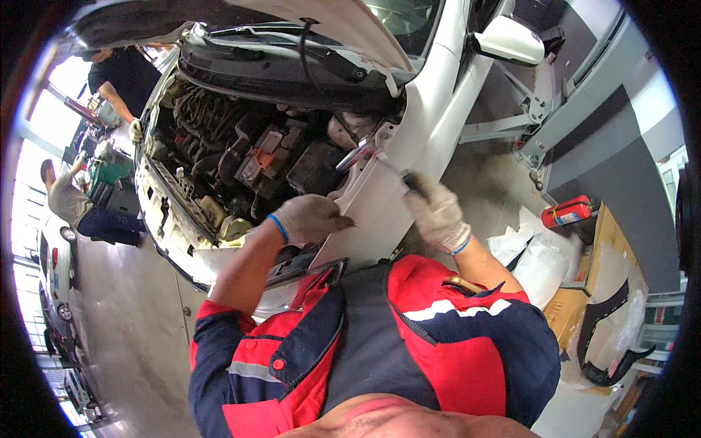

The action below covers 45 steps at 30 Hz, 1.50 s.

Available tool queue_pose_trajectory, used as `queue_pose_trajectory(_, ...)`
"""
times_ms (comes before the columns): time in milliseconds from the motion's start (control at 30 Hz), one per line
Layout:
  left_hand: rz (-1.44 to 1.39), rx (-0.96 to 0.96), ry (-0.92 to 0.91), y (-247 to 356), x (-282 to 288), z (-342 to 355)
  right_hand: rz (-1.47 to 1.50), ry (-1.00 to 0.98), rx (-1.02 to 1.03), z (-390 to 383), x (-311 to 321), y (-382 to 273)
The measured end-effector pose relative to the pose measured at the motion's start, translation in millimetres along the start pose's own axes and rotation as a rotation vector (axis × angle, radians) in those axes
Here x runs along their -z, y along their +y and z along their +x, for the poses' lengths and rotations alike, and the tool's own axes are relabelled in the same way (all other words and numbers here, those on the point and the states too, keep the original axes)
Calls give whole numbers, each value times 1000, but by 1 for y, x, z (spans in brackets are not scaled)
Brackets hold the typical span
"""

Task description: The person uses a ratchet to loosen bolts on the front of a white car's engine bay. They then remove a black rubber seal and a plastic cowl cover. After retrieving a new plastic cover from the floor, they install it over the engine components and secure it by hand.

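A white car (pixel 409 124) stands with its hood up over a crowded engine bay (pixel 212 146), where a battery with an orange part (pixel 259 153) sits. My right hand (pixel 438 215), in a pale glove, grips the dark handle of a metal tool (pixel 391 166); its chrome head lies over the fender's inner edge. My left hand (pixel 310 217), also gloved, is at the white fender (pixel 365 219) below the tool, fingers curled; what they hold, if anything, is hidden.
A co-worker (pixel 117 84) leans at the car's front, and another person (pixel 77 204) bends by a green bench farther left. At right are a grey lift post (pixel 584 139), a red fire extinguisher (pixel 566 212) and cardboard (pixel 566 314). Other cars (pixel 57 263) stand at far left.
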<state>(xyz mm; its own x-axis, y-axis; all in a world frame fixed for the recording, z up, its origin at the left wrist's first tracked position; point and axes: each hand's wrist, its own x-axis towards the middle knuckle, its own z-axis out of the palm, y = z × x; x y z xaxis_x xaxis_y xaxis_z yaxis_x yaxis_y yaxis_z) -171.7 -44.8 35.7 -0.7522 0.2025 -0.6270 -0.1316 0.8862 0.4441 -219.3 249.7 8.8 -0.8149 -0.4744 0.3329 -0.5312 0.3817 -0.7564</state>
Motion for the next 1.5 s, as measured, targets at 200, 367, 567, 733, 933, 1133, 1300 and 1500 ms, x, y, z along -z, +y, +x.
queue_pose_trajectory(200, -280, -33, 598, -39, 106, 74, -252, 222, 64, 75, 21, 25)
queue_pose_trajectory(367, -322, -506, 813, -34, 186, 194, -511, 291, 202, 159, -31, 45)
queue_pose_trajectory(567, -1343, -497, 488, -27, 190, 239, -531, 321, 132, 193, -68, 61)
queue_pose_trajectory(733, -64, -661, 886, -35, 186, 235, -502, 297, 51, 188, -74, 61)
queue_pose_trajectory(933, 571, -435, 905, -22, 196, 238, -603, 293, 40, 194, -36, 51)
queue_pose_trajectory(1133, 766, -253, 869, -13, 189, 237, -440, 192, 32, 190, -34, 52)
queue_pose_trajectory(1300, -224, -101, 821, -5, 192, 231, -196, -21, 48, 197, -100, 80)
queue_pose_trajectory(1500, -74, -150, 702, -19, 206, 232, 142, -352, 18, 239, -104, 66)
